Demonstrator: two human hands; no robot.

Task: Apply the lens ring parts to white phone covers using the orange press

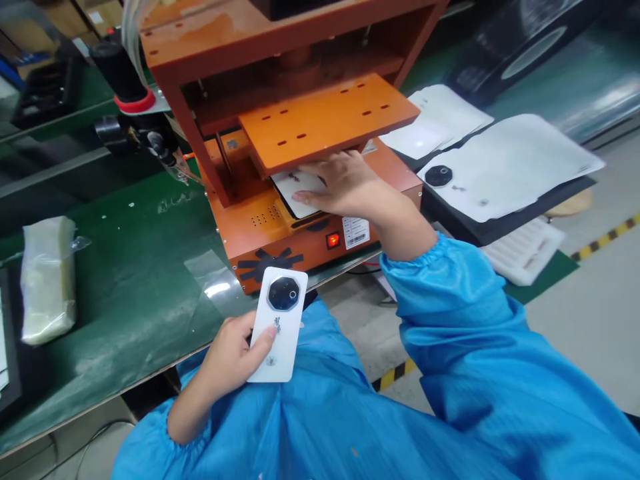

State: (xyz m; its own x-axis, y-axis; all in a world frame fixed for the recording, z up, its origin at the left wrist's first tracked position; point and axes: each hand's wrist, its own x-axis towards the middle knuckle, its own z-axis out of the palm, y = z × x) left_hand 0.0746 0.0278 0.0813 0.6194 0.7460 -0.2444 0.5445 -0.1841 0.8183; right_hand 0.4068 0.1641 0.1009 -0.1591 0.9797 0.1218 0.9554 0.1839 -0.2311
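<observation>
My left hand [233, 353] is closed on a white phone back cover [287, 333], thumb on its printed face. That cover has a dark octagonal camera area at the top and small dark markings below; I hold it in front of the orange press [235, 257]. Under the press's raised orange plate [325, 127], my right hand [345, 183] reaches in over a second white cover [300, 208] on the bed. The right thumb lies across this cover, apart from the fingers, which the plate partly hides.
Right of the press, white covers or sheets [520, 160] lie stacked on black trays, above a white slotted tray [525, 250]. A clear-wrapped pale block [49, 280] sits on the green bench [135, 300]. A black-and-red air regulator [131, 100] stands by the press's left side.
</observation>
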